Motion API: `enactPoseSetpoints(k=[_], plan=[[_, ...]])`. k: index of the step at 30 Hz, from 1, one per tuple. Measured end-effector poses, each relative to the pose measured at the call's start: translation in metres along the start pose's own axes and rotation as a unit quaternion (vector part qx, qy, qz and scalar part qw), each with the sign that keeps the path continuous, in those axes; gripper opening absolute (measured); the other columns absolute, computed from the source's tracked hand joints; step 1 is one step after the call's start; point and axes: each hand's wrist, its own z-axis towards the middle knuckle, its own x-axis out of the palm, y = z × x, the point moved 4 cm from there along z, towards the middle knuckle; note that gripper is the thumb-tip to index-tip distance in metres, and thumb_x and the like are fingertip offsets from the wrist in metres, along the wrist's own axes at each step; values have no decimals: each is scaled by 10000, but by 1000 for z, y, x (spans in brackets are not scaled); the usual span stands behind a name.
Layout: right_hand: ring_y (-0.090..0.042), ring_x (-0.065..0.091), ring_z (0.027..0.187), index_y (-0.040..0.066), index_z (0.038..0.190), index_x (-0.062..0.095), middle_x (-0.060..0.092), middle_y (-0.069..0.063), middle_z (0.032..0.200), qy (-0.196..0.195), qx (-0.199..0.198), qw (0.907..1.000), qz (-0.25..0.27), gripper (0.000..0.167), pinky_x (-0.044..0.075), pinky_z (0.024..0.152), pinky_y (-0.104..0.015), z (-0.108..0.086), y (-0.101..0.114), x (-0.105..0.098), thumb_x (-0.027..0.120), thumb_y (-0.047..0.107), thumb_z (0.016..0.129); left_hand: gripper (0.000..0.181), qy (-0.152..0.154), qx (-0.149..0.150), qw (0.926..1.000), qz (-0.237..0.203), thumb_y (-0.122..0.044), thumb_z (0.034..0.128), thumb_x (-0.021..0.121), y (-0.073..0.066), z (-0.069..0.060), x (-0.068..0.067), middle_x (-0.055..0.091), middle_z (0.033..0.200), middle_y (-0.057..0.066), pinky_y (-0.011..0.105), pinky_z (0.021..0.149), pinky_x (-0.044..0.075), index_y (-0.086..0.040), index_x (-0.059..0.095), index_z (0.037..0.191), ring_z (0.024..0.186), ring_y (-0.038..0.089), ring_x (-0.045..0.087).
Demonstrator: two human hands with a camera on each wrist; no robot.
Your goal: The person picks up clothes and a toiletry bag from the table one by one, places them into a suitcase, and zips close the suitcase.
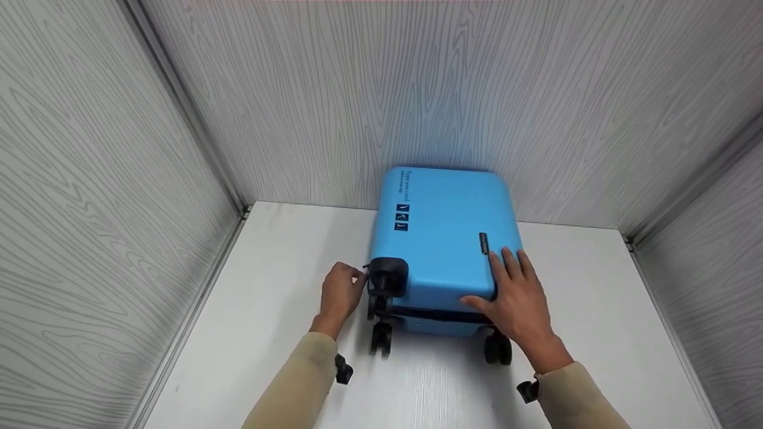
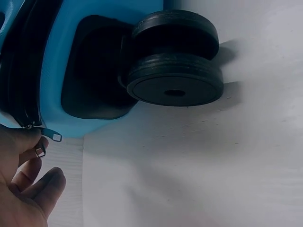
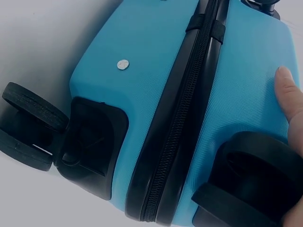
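A blue hard-shell suitcase lies flat with its wheeled end towards me. At its left edge, my left hand pinches a zipper pull between thumb and finger. Another zipper pull sticks out beside the thumb in the left wrist view. My right hand rests with spread fingers on the near right corner, its thumb against the wheeled end. In the right wrist view, the black zipper runs closed along that end between black strips. The right hand covers one corner wheel in the head view.
Black caster wheels stick out towards me at the suitcase's corners. The suitcase lies on a white surface close to the grey wood-grain back wall. Similar panels stand left and right.
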Motion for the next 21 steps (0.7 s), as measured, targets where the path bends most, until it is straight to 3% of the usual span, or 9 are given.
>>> enactPoseSetpoints(k=[7, 13, 18, 21], plan=[[-528, 256, 1550, 34, 1604, 427, 363, -280, 1654, 33, 45, 9997, 227, 1087, 314, 1212, -659, 0, 0, 1, 800, 681, 814, 216, 1, -52, 9999, 97, -172, 1013, 706, -2, -2, 2, 674, 1056, 139, 473, 915, 571, 22, 800, 1020, 1035, 334, 689], [-503, 209, 1578, 36, 1609, 421, 331, -260, 1679, 236, 331, 9966, 717, 989, 285, 1218, -677, 2, -2, -1, 778, 608, 885, 211, 130, -141, 9998, 78, -144, 1014, 698, -4, -2, 3, 696, 1073, 160, 482, 924, 578, 26, 807, 1073, 1065, 347, 699], [-463, 216, 1588, 13, 1604, 419, 313, -246, 1690, 281, 830, 9824, 1647, 816, 274, 1222, -669, -3, -9, -8, 700, 488, 1003, 208, 369, -181, 9991, 78, -121, 1023, 674, -6, -6, 3, 715, 1131, 166, 481, 958, 579, -9, 812, 1133, 1125, 353, 703], [-454, 289, 1563, 8, 1591, 441, 350, -239, 1676, -1, 1232, 9706, 2068, 686, 293, 1216, -650, -10, -19, -13, 611, 425, 1073, 224, 549, -91, 9982, 206, -112, 1022, 669, -5, -9, 2, 716, 1169, 169, 482, 982, 571, -31, 798, 1187, 1155, 352, 695]])
